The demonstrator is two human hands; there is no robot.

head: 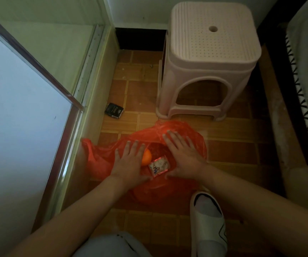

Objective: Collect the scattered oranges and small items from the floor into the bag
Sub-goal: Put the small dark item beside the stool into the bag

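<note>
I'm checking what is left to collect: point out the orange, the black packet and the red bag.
orange (147,157): head view, its visible right half.
black packet (114,110): head view, its printed top face.
red bag (101,156): head view, its left side.

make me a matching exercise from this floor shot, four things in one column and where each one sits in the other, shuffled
Things:
1. orange
2. black packet
3. pink stool
4. white slipper

Places:
A. on the tiles by the left wall, apart from the bag
B. nearest the camera, on a foot, just below the red bag
C. in the red bag's opening, beside the left hand
D. standing on the floor beyond the bag

Pairs: 1-C, 2-A, 3-D, 4-B
</note>
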